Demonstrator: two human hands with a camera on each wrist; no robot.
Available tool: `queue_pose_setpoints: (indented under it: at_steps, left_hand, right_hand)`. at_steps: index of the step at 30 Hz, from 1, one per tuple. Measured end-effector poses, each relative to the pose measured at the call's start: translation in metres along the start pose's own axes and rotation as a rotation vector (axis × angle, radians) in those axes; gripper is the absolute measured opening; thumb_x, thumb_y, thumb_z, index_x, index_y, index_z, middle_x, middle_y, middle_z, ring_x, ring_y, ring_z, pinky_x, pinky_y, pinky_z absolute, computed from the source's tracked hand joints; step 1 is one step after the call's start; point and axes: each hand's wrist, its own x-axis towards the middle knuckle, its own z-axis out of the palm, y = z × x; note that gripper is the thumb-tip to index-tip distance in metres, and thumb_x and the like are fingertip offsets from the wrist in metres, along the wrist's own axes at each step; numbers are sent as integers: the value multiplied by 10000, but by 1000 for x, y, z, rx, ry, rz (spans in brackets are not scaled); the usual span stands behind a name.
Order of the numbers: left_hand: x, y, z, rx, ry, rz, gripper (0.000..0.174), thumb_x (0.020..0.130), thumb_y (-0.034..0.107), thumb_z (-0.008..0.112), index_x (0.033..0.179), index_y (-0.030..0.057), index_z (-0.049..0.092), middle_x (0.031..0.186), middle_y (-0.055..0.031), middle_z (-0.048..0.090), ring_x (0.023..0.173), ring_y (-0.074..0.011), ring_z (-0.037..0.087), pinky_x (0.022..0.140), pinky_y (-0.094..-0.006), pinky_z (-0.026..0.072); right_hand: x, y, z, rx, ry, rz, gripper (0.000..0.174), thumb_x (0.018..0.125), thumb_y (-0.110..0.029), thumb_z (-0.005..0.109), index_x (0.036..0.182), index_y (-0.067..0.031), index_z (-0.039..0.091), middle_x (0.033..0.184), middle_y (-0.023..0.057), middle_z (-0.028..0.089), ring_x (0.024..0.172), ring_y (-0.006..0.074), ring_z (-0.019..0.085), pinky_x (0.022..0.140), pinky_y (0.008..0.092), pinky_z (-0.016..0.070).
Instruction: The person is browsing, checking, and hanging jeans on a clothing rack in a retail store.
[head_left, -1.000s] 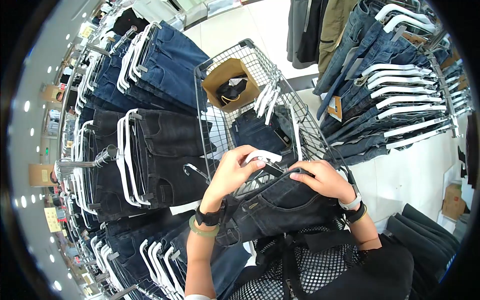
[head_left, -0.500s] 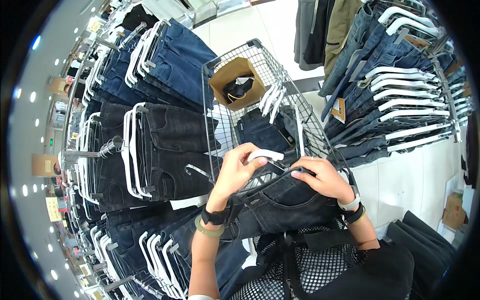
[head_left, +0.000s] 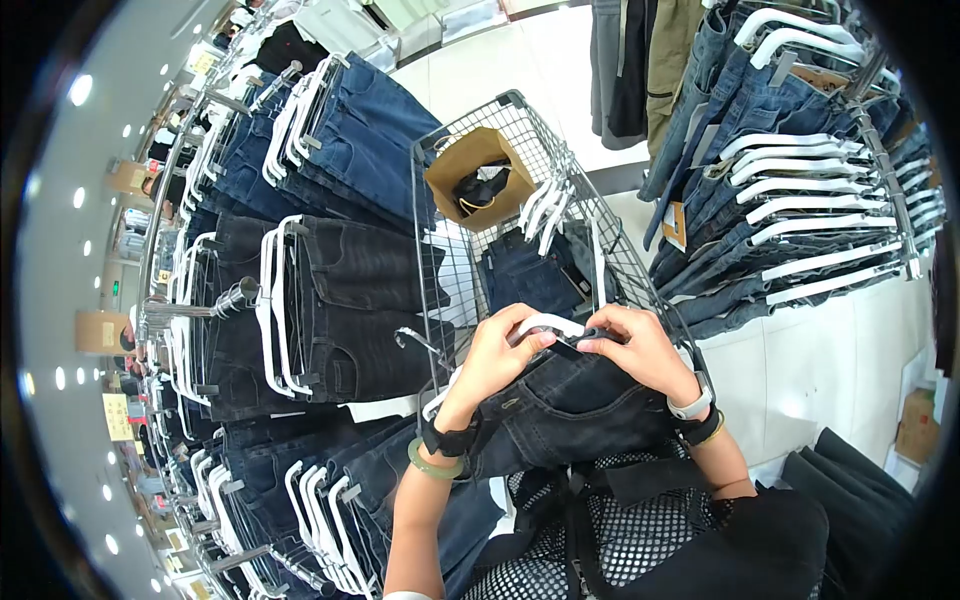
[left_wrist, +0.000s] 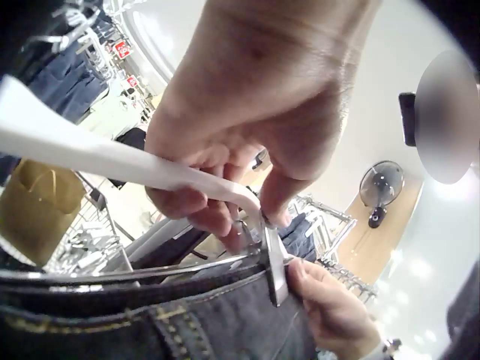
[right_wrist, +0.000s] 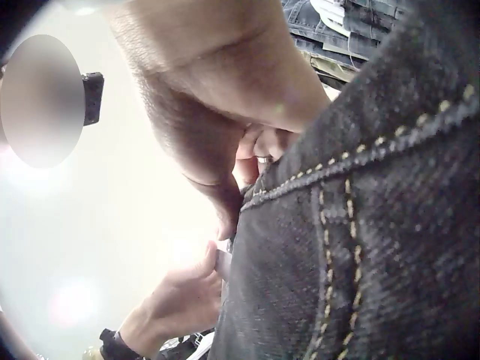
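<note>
A pair of black jeans (head_left: 575,425) hangs in front of the person's body, its waistband uppermost. My left hand (head_left: 492,358) grips one end of a white hanger (head_left: 550,322), fingers curled under the bar and thumb near the clip. In the left wrist view a metal clip (left_wrist: 275,274) at the hanger's end sits over the jeans' waistband. My right hand (head_left: 645,352) pinches the waistband right beside that clip, thumb on the near side. The right wrist view shows yellow stitching on the dark denim (right_wrist: 292,247), with the right fingers partly hidden behind it.
A wire shopping cart (head_left: 418,190) stands ahead, holding a brown paper bag (head_left: 450,180), folded dark jeans (head_left: 530,275) and several white hangers (head_left: 545,212). Racks of black jeans (head_left: 370,265) line the left side. More hung jeans (head_left: 700,235) fill the right.
My right hand has moved left along the waistband to the clip, so both hands are closer together. The hanger has turned slightly, and more of it shows by the left wrist.
</note>
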Motion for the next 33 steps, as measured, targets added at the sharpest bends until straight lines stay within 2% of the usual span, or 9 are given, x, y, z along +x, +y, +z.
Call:
queue_pose_setpoints:
  at_steps: [2,7,10,11,15,18,23,28,33]
  left_hand:
    - [-1,-5,7,-68,53,122,285,855,193,730,1069,29,637,799,-42,620,673,-90,530,602,-248,418]
    - [-29,-7,-11,210,-27,13,432,878,309,693,1158,-3,587,1070,-154,625,1051,-281,572,932,-380,435]
    - [-60,-38,-27,560,53,2,444,864,323,699,1148,1,584,1051,-157,615,1081,-308,545,945,-386,423]
    - [-70,-60,-27,581,141,155,421,855,311,701,1124,8,587,1045,-164,605,1071,-329,536,932,-399,426]
    - [-91,-52,-3,689,297,247,300,870,247,676,1068,34,605,1034,-152,615,1042,-327,568,890,-419,441]
    - [-91,-33,-1,869,313,290,170,863,207,659,943,66,608,782,-65,602,757,-268,611,725,-372,477]
    - [-118,20,-27,1129,485,404,150,793,184,698,880,90,620,678,-15,515,646,-216,570,629,-345,460]
    - [-156,88,-93,1319,625,204,94,754,57,660,841,83,636,722,-68,619,660,-264,605,590,-384,464]
    - [-220,139,-207,1792,1112,190,134,822,15,566,917,72,641,812,-82,620,801,-284,588,703,-405,432]
  right_hand:
    - [0,0,-5,-5,-38,4,211,819,-149,748,928,9,662,691,53,578,581,104,478,536,276,371]
    - [-3,8,-11,-1,-99,-46,184,880,-143,681,974,14,660,745,109,640,615,156,570,578,294,440]
    - [0,11,-9,-6,-124,-56,193,887,-142,675,1001,12,660,784,114,666,647,158,597,598,292,458]
    - [-3,19,-7,42,-121,-46,209,896,-143,672,1029,17,654,825,116,688,708,157,641,645,273,489]
    - [-14,16,-17,169,-211,-13,207,904,-105,668,1060,26,633,900,97,702,849,143,674,756,260,516]
    - [-22,11,-30,238,-247,16,172,917,-67,636,1061,25,611,932,94,696,861,137,666,772,266,513]
    - [-40,6,-69,246,11,41,104,942,-31,566,1025,26,590,897,81,675,820,124,641,768,256,500]
    - [-62,25,-108,198,54,87,108,961,-71,558,1016,18,585,893,52,642,820,102,608,753,241,492]
    - [-78,51,-106,32,17,108,92,934,-67,589,992,3,601,852,42,651,793,99,613,723,245,481]
